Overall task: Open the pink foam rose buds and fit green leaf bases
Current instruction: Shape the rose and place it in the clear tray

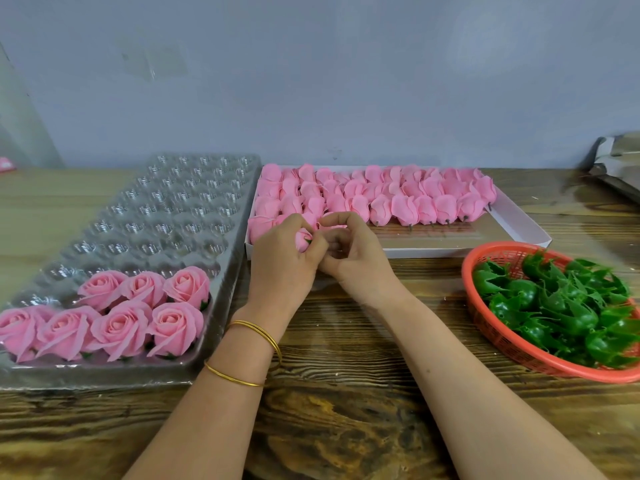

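Mostly hidden, pink bud (303, 239) gripped by left hand (282, 261); right hand (351, 258) curled, hold unclear.

No legible text, label, brand, number or sign on any surface here.

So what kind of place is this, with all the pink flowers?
Probably a small craft workshop making fake roses: a white box of closed pink buds, a clear tray holding finished roses, and a red basket of green leaf bases.
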Demonstrator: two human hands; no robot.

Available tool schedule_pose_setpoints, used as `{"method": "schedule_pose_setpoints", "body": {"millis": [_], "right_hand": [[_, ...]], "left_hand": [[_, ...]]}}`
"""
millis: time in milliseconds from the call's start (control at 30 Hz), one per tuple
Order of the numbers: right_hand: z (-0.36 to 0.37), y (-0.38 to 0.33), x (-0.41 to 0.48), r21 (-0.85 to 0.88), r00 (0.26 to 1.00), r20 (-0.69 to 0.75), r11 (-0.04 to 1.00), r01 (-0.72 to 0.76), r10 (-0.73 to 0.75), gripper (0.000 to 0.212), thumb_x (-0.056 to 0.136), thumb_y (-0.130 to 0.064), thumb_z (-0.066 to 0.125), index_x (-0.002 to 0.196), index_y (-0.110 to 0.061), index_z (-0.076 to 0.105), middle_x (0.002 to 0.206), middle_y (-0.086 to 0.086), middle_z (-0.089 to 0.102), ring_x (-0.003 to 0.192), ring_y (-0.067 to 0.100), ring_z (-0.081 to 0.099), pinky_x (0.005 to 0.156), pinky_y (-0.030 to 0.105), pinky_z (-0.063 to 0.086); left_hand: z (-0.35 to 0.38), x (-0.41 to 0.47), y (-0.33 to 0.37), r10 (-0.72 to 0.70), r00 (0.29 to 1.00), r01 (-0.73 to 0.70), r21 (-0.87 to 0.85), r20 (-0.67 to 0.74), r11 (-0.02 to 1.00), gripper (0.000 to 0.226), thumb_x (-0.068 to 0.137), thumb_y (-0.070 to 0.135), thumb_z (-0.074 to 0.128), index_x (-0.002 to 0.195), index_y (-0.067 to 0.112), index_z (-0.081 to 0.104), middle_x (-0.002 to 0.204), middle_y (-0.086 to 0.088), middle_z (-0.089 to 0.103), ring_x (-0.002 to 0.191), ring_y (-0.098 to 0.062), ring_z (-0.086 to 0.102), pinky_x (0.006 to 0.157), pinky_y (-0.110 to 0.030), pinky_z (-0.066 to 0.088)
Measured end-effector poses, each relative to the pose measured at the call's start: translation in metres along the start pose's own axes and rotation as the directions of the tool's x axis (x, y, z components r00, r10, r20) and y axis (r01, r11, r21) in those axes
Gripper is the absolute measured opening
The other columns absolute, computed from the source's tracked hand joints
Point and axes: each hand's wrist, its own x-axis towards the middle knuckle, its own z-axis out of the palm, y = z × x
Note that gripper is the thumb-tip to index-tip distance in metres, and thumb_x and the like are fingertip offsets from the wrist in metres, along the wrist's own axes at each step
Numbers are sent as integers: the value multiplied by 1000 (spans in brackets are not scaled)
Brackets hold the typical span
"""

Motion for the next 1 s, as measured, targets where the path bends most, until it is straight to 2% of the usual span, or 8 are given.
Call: {"method": "schedule_pose_setpoints", "body": {"millis": [167,300,467,533,700,867,933,1000], "right_hand": [[0,-1,1,57,1000,-14,998,3,-2,39,80,16,67,108,-6,49,91,0,58,71,-3,60,69,14,50],[-1,-7,-1,95,1000,-10,995,-20,21,39,80,17,67,108,-5,51,94,1,58,77,4,61,67,15,50],[-3,-15,-2,68,998,-50,997,-43,46,44,79,12,68,117,-3,54,109,12,62,99,32,63,89,39,56],[-4,-16,-2,70,997,-63,996,-48,52,44,80,12,65,120,-2,53,110,12,62,98,29,62,92,40,55],[-7,-15,-1,54,995,-75,997,-57,61,38,82,7,66,117,-6,57,102,3,64,93,17,60,80,23,53],[-9,-14,0,57,994,-81,996,-69,73,35,81,3,68,113,-10,60,106,5,67,94,15,61,75,21,51],[-10,-13,1,63,993,-88,995,-73,78,34,81,3,68,111,-10,61,107,7,67,93,16,61,77,23,52],[-10,-11,1,54,992,-95,995,-82,86,32,81,4,68,109,-10,62,107,8,67,93,19,61,79,27,52]], "left_hand": [[-2,1,-1,-3,1000,3,-21,15,1000,14,88,16,61,78,6,60,65,-1,55,62,-16,47,53,-19,33],[-4,1,1,3,1000,-2,-35,3,999,15,90,16,61,79,6,60,63,4,50,60,-8,44,55,-16,34],[-11,3,4,18,999,-19,-37,-43,999,13,91,17,60,83,7,62,61,6,48,56,-7,44,51,-15,33],[-16,5,8,30,998,-31,-13,-54,999,14,92,19,60,84,8,62,58,9,48,52,-5,42,49,-13,32],[-43,13,24,69,994,-68,17,-88,998,18,93,23,58,83,9,63,62,-2,61,52,-9,52,52,-21,38],[-93,29,21,70,989,-58,99,-126,993,17,89,22,60,75,11,62,62,6,58,54,0,54,51,-6,37],[-118,33,14,63,992,-48,126,-113,991,18,83,28,59,75,12,63,63,-1,62,60,-9,56,52,-15,36],[-143,37,3,-22,996,32,119,-84,992,20,74,42,53,81,26,62,69,6,64,64,-18,54,61,-28,40]]}}
